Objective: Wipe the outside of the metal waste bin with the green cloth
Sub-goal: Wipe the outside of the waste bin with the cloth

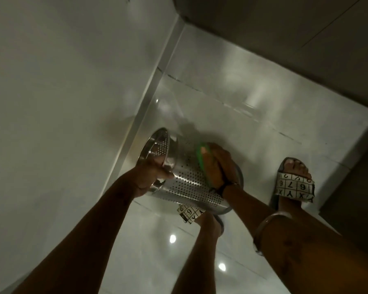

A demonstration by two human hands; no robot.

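Note:
The perforated metal waste bin (189,183) is tipped on its side above the floor, its open mouth toward the wall at upper left. My left hand (152,174) grips the bin's rim, thumb over the edge. My right hand (218,166) lies flat on the bin's upper side and presses the green cloth (202,161) against the perforated wall. Only a green strip of cloth shows along my fingers; the rest is under my palm. A dark band is on my right wrist.
A pale wall (62,102) with a skirting strip runs close on the left. Glossy white floor tiles (232,92) stretch ahead. My feet in patterned slippers (293,185) stand under and right of the bin. Dark furniture (306,39) borders the top right.

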